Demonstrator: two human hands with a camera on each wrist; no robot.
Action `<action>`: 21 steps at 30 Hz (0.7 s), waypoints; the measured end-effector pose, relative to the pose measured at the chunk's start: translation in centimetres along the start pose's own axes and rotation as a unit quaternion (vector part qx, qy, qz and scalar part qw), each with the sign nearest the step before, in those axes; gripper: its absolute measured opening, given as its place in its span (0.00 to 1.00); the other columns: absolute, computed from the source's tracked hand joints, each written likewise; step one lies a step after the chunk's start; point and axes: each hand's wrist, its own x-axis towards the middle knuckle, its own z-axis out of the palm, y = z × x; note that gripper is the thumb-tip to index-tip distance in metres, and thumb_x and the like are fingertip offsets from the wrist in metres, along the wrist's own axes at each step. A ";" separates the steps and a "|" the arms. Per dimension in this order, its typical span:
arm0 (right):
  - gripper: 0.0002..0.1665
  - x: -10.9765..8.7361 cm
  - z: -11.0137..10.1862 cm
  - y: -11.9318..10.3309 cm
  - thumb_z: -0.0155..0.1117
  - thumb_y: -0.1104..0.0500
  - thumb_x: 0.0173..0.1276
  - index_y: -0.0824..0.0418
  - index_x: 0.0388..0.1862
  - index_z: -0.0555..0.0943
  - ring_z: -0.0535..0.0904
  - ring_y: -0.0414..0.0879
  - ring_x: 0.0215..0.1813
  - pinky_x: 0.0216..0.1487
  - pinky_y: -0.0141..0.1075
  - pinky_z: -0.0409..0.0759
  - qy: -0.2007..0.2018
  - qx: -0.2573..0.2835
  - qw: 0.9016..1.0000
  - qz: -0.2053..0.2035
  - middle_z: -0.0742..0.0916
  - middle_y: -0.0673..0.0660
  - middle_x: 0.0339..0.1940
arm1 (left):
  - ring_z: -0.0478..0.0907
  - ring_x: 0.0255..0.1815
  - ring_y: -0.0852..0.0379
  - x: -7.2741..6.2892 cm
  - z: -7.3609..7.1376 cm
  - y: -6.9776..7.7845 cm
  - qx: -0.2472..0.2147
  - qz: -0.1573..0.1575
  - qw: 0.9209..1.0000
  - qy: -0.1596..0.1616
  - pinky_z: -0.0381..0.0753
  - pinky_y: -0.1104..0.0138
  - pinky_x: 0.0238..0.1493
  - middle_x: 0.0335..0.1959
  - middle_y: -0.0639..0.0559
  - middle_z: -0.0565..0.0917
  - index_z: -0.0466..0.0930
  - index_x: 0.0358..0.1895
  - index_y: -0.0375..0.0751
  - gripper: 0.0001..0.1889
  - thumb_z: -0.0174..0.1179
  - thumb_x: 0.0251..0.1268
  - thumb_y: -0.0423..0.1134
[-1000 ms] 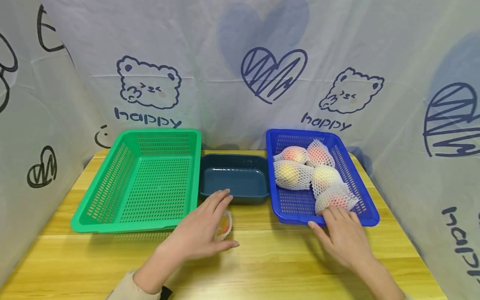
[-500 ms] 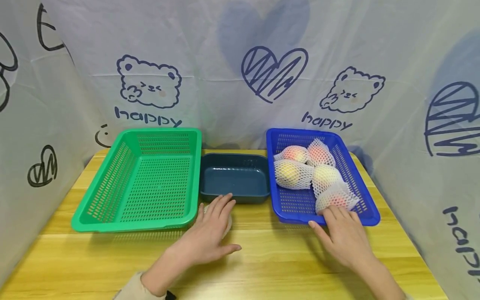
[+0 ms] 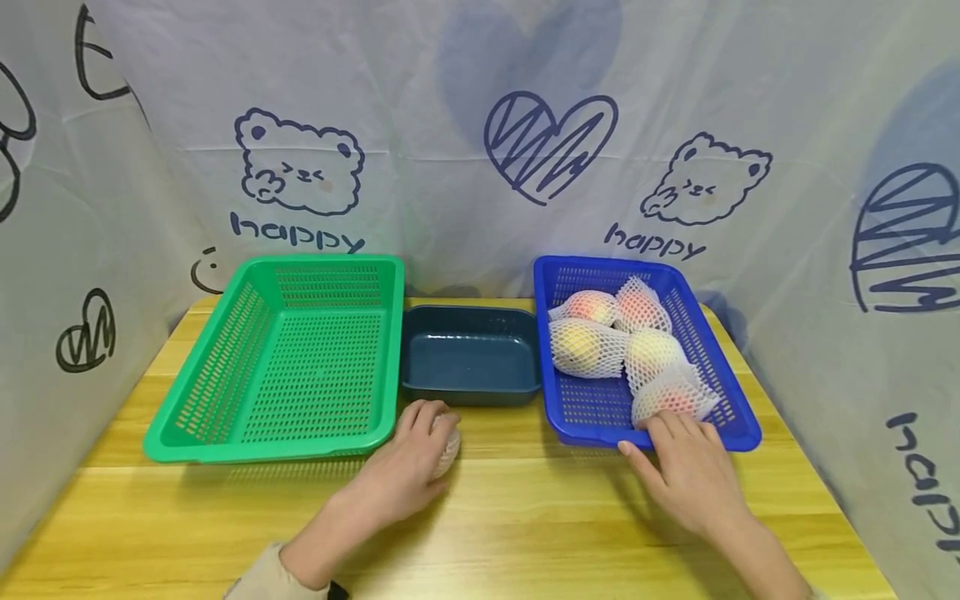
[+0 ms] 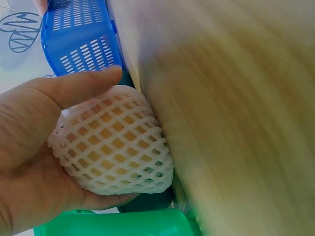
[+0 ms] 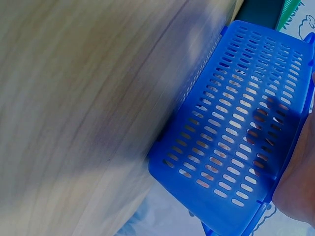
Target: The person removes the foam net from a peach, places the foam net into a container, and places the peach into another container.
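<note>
My left hand [image 3: 405, 462] grips a round fruit in a white foam net [image 4: 115, 142] near the table's front middle. In the left wrist view, thumb and fingers lie on either side of it, and pale orange shows through the mesh. My right hand [image 3: 690, 471] reaches over the front rim of the blue basket [image 3: 551, 400], its fingertips by the nearest netted fruit [image 3: 671, 396]. Its thumb is spread out beside the rim. The right wrist view shows only part of that hand [image 5: 298, 182], so its hold is hidden.
Several more netted fruits [image 3: 588, 346], red and yellow, lie in the blue basket. A green basket [image 3: 318, 375] stands at left, with nothing seen in it. Between the baskets sits a dark blue dish [image 3: 472, 362]. Printed cloth [image 3: 442, 217] hangs behind the wooden table [image 3: 525, 533].
My left hand has passed over the netted fruit and its fingers have curled round it. The right hand and the baskets have stayed in place.
</note>
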 end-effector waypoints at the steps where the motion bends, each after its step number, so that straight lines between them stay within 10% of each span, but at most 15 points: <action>1: 0.21 0.0 0.0 0.0 0.62 0.43 0.76 0.61 0.46 0.81 0.80 0.58 0.48 0.45 0.52 0.72 0.000 0.000 1.000 0.000 0.84 0.57 0.43 | 0.64 0.69 0.35 0.0 0.0 -0.1 0.002 0.003 1.000 0.003 0.85 0.54 0.54 0.66 0.35 0.69 0.69 0.66 0.36 0.39 0.80 0.51 0.31; 21: 0.20 0.0 -0.1 0.0 0.63 0.43 0.76 0.60 0.45 0.81 0.80 0.57 0.48 0.44 0.51 0.72 0.000 -0.001 1.000 0.000 0.83 0.56 0.43 | 0.65 0.65 0.41 -0.1 0.5 -0.7 0.012 0.046 0.999 0.020 0.83 0.56 0.56 0.62 0.43 0.70 0.72 0.62 0.42 0.31 0.75 0.54 0.29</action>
